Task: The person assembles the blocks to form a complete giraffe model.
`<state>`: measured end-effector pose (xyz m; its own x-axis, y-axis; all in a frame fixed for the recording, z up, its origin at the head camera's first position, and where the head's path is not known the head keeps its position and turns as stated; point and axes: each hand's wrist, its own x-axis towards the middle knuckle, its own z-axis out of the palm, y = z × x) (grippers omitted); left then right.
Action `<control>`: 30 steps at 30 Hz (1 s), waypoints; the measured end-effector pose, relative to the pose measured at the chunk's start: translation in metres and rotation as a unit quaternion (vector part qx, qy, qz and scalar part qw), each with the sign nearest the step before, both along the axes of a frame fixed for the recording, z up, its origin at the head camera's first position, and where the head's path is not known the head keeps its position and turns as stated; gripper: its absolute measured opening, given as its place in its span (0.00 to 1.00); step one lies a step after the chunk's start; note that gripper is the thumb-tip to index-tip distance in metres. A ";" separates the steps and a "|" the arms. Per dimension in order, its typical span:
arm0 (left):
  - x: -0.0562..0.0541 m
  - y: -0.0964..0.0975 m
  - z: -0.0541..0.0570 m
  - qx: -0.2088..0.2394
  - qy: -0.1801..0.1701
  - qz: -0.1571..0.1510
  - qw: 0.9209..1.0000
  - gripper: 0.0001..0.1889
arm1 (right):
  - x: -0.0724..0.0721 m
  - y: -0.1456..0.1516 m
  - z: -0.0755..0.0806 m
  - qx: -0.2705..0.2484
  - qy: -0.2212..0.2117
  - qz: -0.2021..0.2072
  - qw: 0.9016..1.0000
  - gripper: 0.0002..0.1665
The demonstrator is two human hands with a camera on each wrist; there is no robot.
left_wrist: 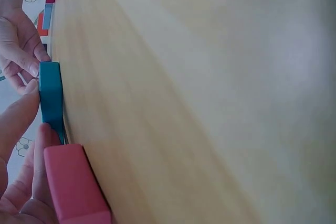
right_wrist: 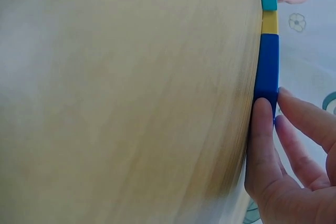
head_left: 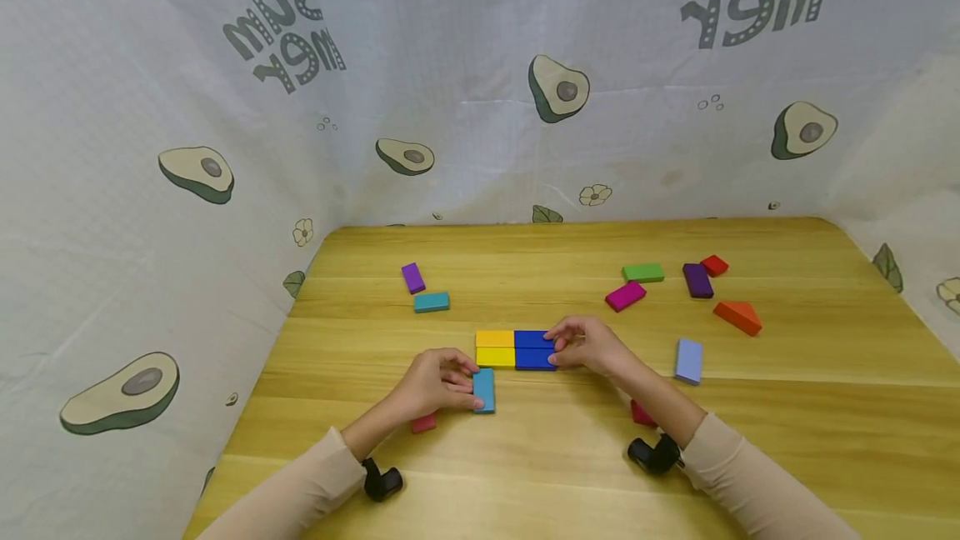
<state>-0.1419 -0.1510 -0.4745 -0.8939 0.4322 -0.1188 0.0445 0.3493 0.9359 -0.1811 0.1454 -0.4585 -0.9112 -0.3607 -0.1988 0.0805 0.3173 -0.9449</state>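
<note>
In the head view, two yellow-toned blocks, one orange-yellow (head_left: 495, 338) and one yellow (head_left: 495, 357), lie flat against two blue blocks (head_left: 534, 359), forming a rectangle. My left hand (head_left: 435, 386) holds a teal block (head_left: 484, 392) by its ends, just in front of the yellow block's left part. My right hand (head_left: 588, 346) has its thumb and fingers bent about the right end of the blue pair. The right wrist view shows the thumb against the near blue block (right_wrist: 267, 66). A pink block (left_wrist: 76, 182) lies beside the left hand, partly covered in the head view.
Purple (head_left: 413, 277) and teal (head_left: 431, 302) blocks lie at the back left. Further right are green (head_left: 642, 272), magenta (head_left: 626, 296), dark purple (head_left: 697, 281), red (head_left: 714, 265), orange triangular (head_left: 738, 317) and light blue (head_left: 688, 361) blocks. A red block (head_left: 642, 413) shows beneath the right forearm.
</note>
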 end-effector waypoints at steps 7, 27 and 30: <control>0.000 0.001 -0.001 0.003 -0.008 0.008 1.000 0.18 | -0.001 0.001 0.000 0.001 0.003 0.002 1.000 0.19; -0.001 0.002 -0.001 0.004 -0.014 0.014 1.000 0.17 | -0.002 0.001 -0.003 0.012 0.006 -0.001 1.000 0.18; -0.001 0.002 -0.001 0.003 -0.011 0.012 1.000 0.17 | -0.002 0.001 -0.003 0.013 0.013 0.001 1.000 0.18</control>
